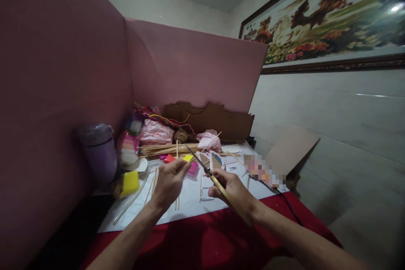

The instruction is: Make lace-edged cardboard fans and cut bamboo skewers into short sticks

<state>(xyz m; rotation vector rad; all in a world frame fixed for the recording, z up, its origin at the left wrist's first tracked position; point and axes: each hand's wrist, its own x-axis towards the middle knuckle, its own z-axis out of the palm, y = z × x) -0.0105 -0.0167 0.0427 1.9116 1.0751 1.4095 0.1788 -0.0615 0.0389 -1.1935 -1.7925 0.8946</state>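
Observation:
My left hand (170, 182) is closed in a pinch around a thin wooden skewer (210, 144), which slants up to the right. In my right hand (232, 187) is a pair of scissors (218, 184), seen nearly edge-on, with a dark blade and a long yellowish handle. The blade points up and left, crossing in front of the skewer in this view; whether they touch I cannot tell. Below the hands, a few loose skewers (200, 187) lie on a white sheet (190, 209). Behind them are a magenta packet (192, 170) and round cut pieces (216, 161).
A skewer bundle (158, 151), twine ball (180, 136), pink cloth (156, 131) and torn cardboard (202, 114) sit at the back. At left stand a purple lidded container (100, 156) and a yellow block (130, 183). A black cable (287, 206) runs along the right over red cloth (196, 240).

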